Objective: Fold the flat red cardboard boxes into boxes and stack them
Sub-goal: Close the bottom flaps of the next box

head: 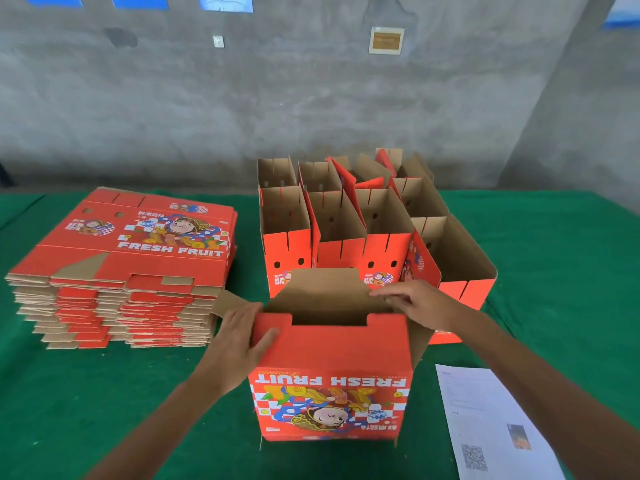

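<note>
Head view looks forward and down (close) over the table point(69, 393).

Flat stack point(138, 251) lies left, folded boxes point(346, 216) behind the near box point(332, 375), paper sheet point(491, 420) right.

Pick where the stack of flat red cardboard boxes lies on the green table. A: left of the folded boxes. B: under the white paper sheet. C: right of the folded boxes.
A: the stack of flat red cardboard boxes lies left of the folded open red cardboard boxes.
</note>
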A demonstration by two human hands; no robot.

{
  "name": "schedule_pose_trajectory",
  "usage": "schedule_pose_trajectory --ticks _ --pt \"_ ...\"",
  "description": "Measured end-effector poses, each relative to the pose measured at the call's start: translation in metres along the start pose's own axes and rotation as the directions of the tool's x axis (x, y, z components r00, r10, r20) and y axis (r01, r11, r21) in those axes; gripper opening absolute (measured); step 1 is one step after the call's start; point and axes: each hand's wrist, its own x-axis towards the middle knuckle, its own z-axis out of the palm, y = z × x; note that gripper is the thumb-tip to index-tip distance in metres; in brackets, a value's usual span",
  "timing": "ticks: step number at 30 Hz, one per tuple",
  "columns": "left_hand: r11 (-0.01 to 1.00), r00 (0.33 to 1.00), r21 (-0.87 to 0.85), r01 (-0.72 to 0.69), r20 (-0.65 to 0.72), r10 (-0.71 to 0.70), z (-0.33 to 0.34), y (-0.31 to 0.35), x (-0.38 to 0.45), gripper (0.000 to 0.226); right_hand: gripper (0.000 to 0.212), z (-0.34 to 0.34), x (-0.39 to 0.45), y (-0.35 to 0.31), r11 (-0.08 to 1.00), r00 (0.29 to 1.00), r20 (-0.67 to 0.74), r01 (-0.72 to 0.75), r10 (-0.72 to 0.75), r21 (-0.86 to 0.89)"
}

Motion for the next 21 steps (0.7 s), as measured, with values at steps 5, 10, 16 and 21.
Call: schedule_pose_trajectory --ticks 5,10,16,21 --pt "0.962 0.999 0.269 -0.049 -0.009 0.053 0.012 0.023 -0.003 0.084 0.020 -0.006 -0.006 0.001 0.993 0.996 0.010 -0.085 0.084 0.080" --pt "0.919 0.920 0.238 -0.315 -0.161 0.357 0.019 0.047 -0.015 0.082 0.049 0.016 -0.016 -0.007 0.910 0.994 0.073 -0.045 0.082 -0.413" --pt "0.922 0.932 -0.142 -0.360 -0.023 0.361 0.027 0.040 -0.020 0.084 0.042 0.014 -0.019 -0.007 0.934 0.997 0.049 -0.031 0.052 -0.357" --pt "0.924 0.910 -0.035 -0.381 0.164 0.381 0.025 0.030 0.009 0.036 0.038 0.008 -0.015 -0.009 0.921 0.999 0.051 0.004 0.017 -0.390"
